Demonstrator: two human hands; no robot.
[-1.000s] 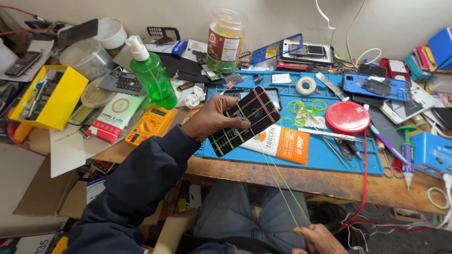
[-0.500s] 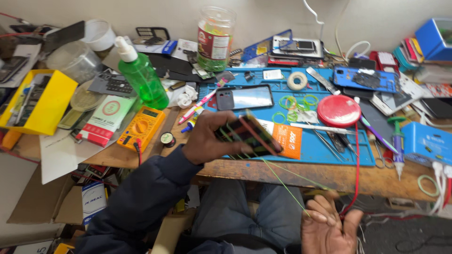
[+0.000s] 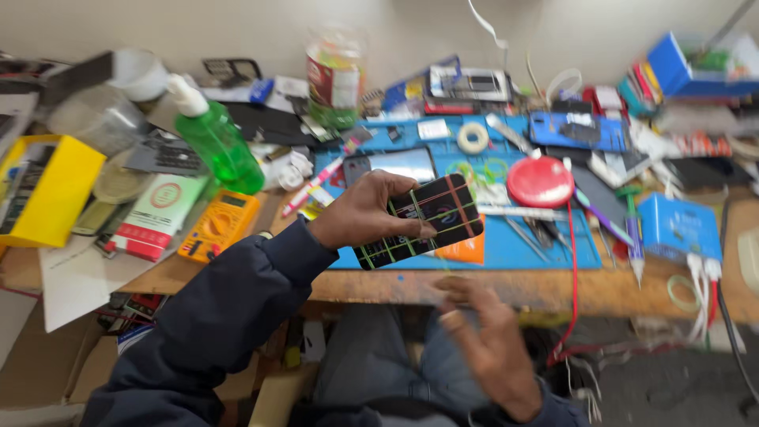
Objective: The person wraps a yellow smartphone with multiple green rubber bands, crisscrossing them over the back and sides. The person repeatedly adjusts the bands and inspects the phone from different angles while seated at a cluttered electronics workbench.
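Observation:
My left hand (image 3: 365, 209) grips a dark phone (image 3: 423, 221) wrapped in green and red rubber bands, holding it above the front edge of the blue work mat (image 3: 538, 245). My right hand (image 3: 486, 344) is blurred below the table edge, fingers spread, holding nothing that I can make out. A second dark phone (image 3: 395, 164) lies flat on the mat behind the held one.
A green spray bottle (image 3: 213, 138), orange multimeter (image 3: 217, 224), yellow box (image 3: 43, 190), red round lid (image 3: 540, 182), tape roll (image 3: 473, 137), tweezers, blue boxes (image 3: 676, 225) and cables crowd the wooden table (image 3: 506, 289). A jar (image 3: 332, 75) stands at the back.
My left hand has lifted the banded phone back toward the mat. My right hand has risen from low at my lap to just under the table edge, fingers spread.

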